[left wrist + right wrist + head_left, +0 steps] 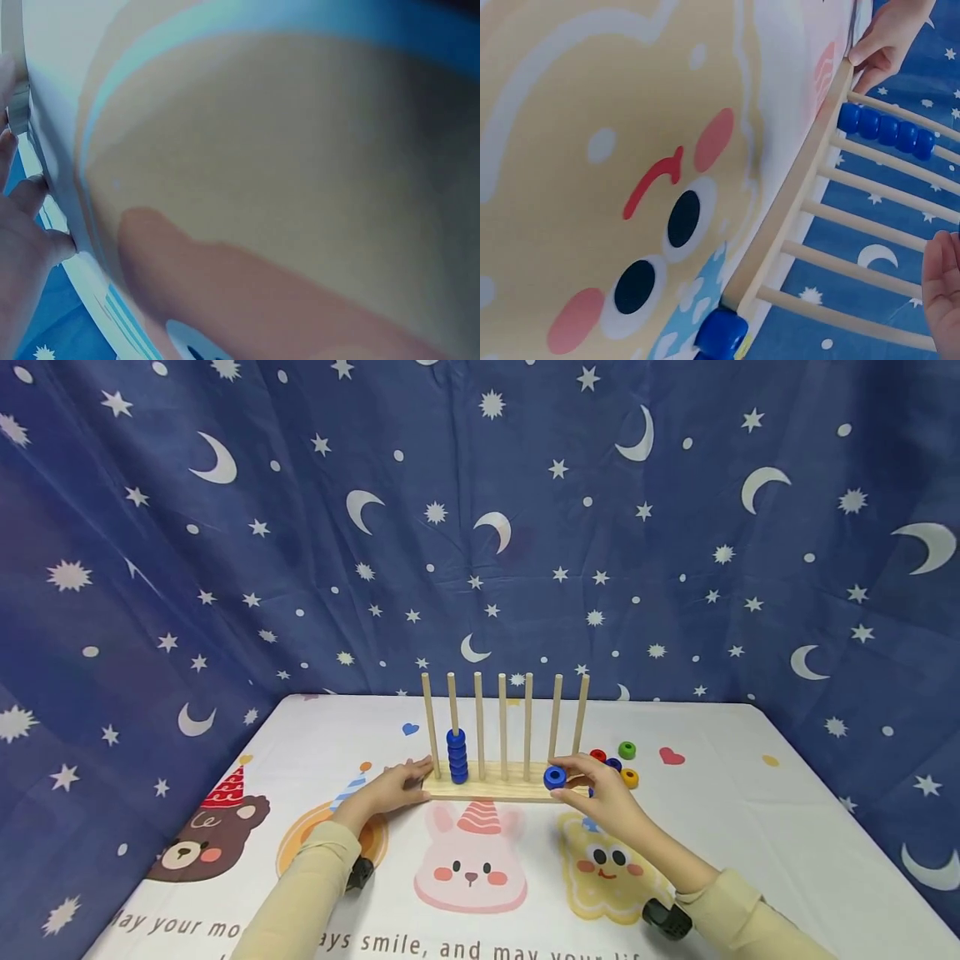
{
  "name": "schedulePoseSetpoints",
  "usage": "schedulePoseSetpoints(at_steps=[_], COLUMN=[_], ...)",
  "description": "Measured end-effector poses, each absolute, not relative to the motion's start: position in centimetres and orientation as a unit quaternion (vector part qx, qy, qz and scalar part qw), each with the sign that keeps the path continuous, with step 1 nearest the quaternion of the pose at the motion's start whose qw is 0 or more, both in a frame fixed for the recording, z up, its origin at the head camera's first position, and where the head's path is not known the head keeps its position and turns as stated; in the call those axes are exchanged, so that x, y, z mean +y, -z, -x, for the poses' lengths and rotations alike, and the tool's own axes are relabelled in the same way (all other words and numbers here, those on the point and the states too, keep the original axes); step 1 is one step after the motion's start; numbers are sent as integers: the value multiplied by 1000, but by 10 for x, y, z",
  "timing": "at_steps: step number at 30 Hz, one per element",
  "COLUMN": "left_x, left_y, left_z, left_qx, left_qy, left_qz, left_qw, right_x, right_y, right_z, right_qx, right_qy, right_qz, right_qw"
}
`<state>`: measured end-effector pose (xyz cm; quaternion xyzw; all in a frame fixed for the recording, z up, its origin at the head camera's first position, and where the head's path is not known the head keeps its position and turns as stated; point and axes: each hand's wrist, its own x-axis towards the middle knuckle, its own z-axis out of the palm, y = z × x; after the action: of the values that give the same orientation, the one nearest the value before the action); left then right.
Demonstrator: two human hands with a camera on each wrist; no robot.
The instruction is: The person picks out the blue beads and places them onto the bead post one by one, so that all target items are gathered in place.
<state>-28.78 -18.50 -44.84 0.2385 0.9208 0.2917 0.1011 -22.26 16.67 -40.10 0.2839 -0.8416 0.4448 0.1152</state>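
Observation:
A wooden peg rack (pixel 487 789) with several upright rods stands on the table. Blue beads (pixel 457 757) are stacked on its second rod from the left. My left hand (pixel 392 787) grips the left end of the rack's base, thumb at the front edge, as the right wrist view also shows. Between thumb and fingers, my right hand (pixel 600 785) pinches a blue bead (pixel 555 777) in front of the rack's right part, its hole facing the head camera. The held bead is almost wholly out of the right wrist view.
Loose beads lie past the rack's right end: red (pixel 597 755), green (pixel 627 749), yellow (pixel 629 778) and blue (pixel 613 764). Another blue bead (pixel 721 334) sits by the base's right end. Behind the printed tablecloth (pixel 720 810) hangs a starry blue curtain (pixel 525 527).

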Motion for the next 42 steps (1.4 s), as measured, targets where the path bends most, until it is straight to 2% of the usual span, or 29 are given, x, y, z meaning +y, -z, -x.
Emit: schedulePoseSetpoints(at_steps=[6, 13, 21, 42], left_x=[-189, -196, -185, -183], left_y=[449, 457, 448, 449], left_z=[290, 293, 288, 287], left_qx=[916, 896, 920, 924], left_qy=[-298, -329, -298, -288], left_qz=[-246, -282, -226, -227], left_qw=[107, 94, 113, 107], right_x=[158, 146, 137, 104], right_y=[394, 386, 373, 341], right_z=[218, 221, 226, 250], right_qx=[-845, -840, -843, -819], right_qy=[-450, -442, -423, -398], right_qz=[-268, -291, -311, -378], right_qw=[106, 117, 114, 168])
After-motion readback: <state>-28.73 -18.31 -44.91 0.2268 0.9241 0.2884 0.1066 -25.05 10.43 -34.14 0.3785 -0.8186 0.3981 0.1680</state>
